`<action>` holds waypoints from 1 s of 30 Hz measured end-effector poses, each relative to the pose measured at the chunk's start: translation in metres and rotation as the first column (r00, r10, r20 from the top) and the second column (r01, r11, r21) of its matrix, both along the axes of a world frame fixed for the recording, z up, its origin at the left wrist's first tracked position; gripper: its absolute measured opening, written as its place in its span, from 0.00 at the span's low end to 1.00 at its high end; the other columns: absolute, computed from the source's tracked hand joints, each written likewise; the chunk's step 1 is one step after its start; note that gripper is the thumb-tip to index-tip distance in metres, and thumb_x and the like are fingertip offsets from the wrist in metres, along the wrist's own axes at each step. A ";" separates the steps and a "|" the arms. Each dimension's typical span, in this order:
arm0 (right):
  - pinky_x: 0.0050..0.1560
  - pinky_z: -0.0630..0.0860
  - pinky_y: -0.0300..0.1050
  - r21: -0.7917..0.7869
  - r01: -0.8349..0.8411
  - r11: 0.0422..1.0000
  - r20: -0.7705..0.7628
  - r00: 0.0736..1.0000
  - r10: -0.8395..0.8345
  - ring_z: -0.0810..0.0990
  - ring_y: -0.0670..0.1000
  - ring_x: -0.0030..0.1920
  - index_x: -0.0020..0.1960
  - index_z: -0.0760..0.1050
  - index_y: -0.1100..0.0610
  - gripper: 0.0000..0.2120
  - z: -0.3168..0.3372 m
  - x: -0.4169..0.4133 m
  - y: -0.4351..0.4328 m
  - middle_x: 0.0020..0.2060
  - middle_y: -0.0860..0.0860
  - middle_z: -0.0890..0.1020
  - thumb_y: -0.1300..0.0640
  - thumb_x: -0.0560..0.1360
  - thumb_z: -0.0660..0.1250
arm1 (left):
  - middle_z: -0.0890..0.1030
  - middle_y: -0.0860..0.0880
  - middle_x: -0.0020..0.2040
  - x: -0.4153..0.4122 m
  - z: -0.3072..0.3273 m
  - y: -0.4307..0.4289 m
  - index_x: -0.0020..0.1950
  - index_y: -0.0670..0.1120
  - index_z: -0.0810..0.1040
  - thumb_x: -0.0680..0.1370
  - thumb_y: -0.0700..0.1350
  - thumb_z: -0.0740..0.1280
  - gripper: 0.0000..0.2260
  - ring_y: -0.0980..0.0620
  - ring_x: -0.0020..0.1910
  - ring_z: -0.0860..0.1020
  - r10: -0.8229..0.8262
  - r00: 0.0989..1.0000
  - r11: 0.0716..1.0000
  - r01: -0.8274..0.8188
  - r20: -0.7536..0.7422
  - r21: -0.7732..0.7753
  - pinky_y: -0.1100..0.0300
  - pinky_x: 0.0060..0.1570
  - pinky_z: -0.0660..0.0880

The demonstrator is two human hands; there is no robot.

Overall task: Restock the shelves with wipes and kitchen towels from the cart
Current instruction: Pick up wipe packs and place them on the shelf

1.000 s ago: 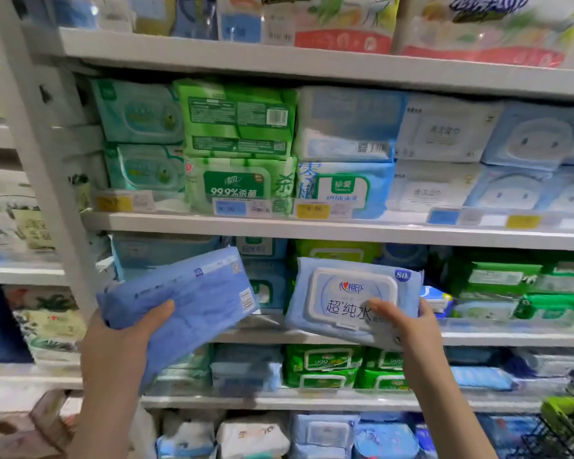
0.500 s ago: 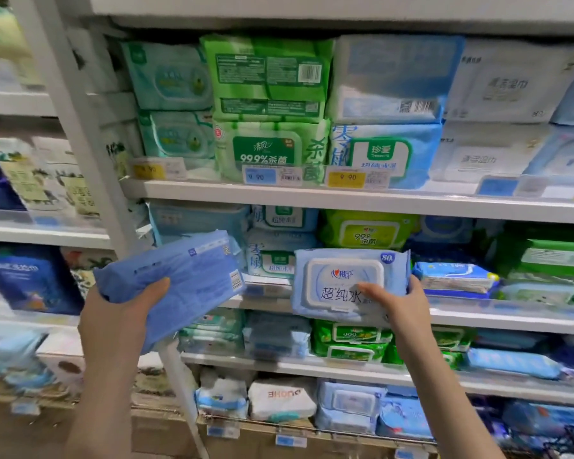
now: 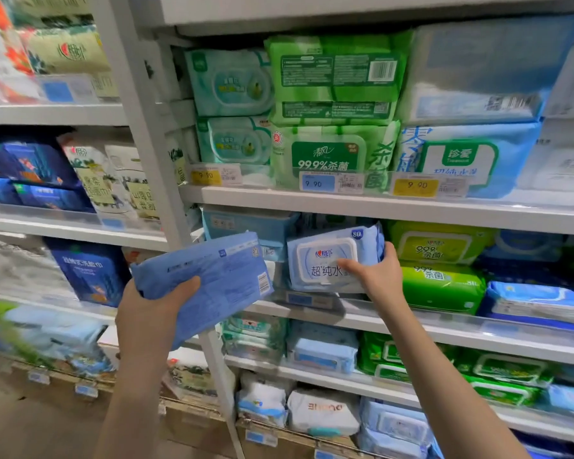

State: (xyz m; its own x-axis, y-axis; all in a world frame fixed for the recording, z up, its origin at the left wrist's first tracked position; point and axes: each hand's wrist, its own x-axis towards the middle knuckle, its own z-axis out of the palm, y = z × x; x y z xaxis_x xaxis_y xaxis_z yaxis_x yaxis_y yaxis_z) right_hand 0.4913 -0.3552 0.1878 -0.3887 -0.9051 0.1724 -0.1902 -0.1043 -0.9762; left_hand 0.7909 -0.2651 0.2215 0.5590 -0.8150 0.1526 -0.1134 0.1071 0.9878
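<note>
Blue soft-plastic wipes pack with a white flip lid (image 3: 328, 263) at the middle shelf's mouth, another pack waiting.

Your right hand (image 3: 375, 276) grips that pack by its right end, thumb across the front. Its lower edge is at the white shelf board (image 3: 444, 323), and I judge it not yet seated. Your left hand (image 3: 150, 313) holds a second blue soft wipes pack (image 3: 212, 279), printed back up, at nine o'clock of the first and in front of the white upright post (image 3: 153, 144). Most rows look full, but the cart is out of view, so what remains can't be counted. Room is tight: green lidded wipes packs (image 3: 441, 286) crowd three o'clock, the upper shelf board (image 3: 378, 207) sits close at twelve, and a pale blue pack (image 3: 246, 226) stands at ten.
</note>
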 end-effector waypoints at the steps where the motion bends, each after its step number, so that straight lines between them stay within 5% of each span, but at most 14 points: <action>1: 0.35 0.72 0.35 0.007 -0.002 1.000 -0.023 1.000 0.002 0.77 0.45 0.42 0.57 0.69 0.58 0.28 0.000 0.001 -0.003 0.50 0.52 0.78 0.57 0.63 0.80 | 0.76 0.48 0.55 0.000 0.000 -0.001 0.65 0.47 0.72 0.71 0.45 0.75 0.25 0.46 0.53 0.75 0.006 1.000 1.000 -0.006 -0.007 0.001 0.45 0.51 0.75; 4: 0.33 0.70 0.31 0.012 -0.019 1.000 -0.045 0.999 0.019 0.76 0.46 0.42 0.57 0.68 0.59 0.28 -0.004 -0.002 -0.012 0.50 0.53 0.78 0.57 0.64 0.80 | 0.75 0.49 0.53 -0.002 -0.001 -0.005 0.64 0.49 0.72 0.71 0.45 0.75 0.23 0.46 0.51 0.74 0.015 1.000 1.000 -0.015 -0.019 0.018 0.47 0.49 0.74; 9: 0.49 0.78 0.49 -0.006 -0.077 0.997 -0.187 0.979 0.075 0.79 0.51 0.50 0.57 0.67 0.52 0.31 -0.018 -0.005 -0.013 0.52 0.50 0.78 0.55 0.62 0.81 | 0.76 0.48 0.53 -0.012 -0.002 -0.011 0.58 0.52 0.71 0.70 0.47 0.76 0.21 0.43 0.52 0.77 0.000 1.000 0.999 0.001 -0.031 0.038 0.40 0.50 0.77; 17: 0.44 0.70 0.43 0.062 -0.020 0.998 -0.488 0.872 0.048 0.77 0.55 0.54 0.55 0.66 0.57 0.33 -0.024 -0.009 -0.016 0.55 0.55 0.77 0.53 0.59 0.83 | 0.81 0.50 0.54 -0.029 -0.009 -0.009 0.59 0.51 0.76 0.60 0.55 0.79 0.30 0.45 0.52 0.80 -0.052 0.996 0.997 0.056 -0.071 0.051 0.40 0.51 0.78; 21: 0.54 0.72 0.49 0.043 0.168 0.985 -0.774 0.629 -0.073 0.75 0.58 0.56 0.65 0.65 0.62 0.47 -0.024 -0.011 -0.012 0.54 0.56 0.77 0.41 0.57 0.81 | 0.80 0.47 0.54 -0.031 -0.018 -0.011 0.58 0.50 0.75 0.69 0.45 0.77 0.20 0.43 0.53 0.79 -0.079 0.992 0.997 0.081 -0.099 0.016 0.50 0.45 0.76; 25: 0.52 0.74 0.54 -0.158 0.152 0.976 -0.883 0.421 -0.209 0.76 0.63 0.54 0.72 0.59 0.62 0.55 -0.033 -0.003 -0.013 0.63 0.61 0.71 0.46 0.54 0.83 | 0.79 0.48 0.54 -0.033 -0.022 -0.014 0.58 0.50 0.74 0.69 0.44 0.76 0.20 0.45 0.52 0.78 -0.071 0.993 0.997 0.071 -0.092 -0.005 0.49 0.49 0.77; 28: 0.58 0.72 0.60 -0.193 0.167 0.967 -0.945 0.233 -0.229 0.74 0.66 0.59 0.68 0.66 0.57 0.50 -0.039 0.005 -0.016 0.64 0.60 0.73 0.47 0.52 0.83 | 0.79 0.48 0.54 -0.033 -0.024 -0.014 0.58 0.50 0.74 0.69 0.45 0.77 0.21 0.45 0.53 0.78 -0.068 0.992 0.998 0.069 -0.105 -0.001 0.47 0.51 0.77; 30: 0.66 0.62 0.67 -0.115 0.156 0.981 -0.973 0.179 -0.143 0.68 0.66 0.65 0.66 0.69 0.56 0.44 -0.038 0.008 -0.015 0.62 0.57 0.74 0.43 0.55 0.81 | 0.79 0.49 0.54 -0.033 -0.025 -0.014 0.59 0.49 0.74 0.69 0.45 0.77 0.21 0.45 0.53 0.78 -0.078 0.991 0.997 0.078 -0.111 -0.008 0.49 0.50 0.77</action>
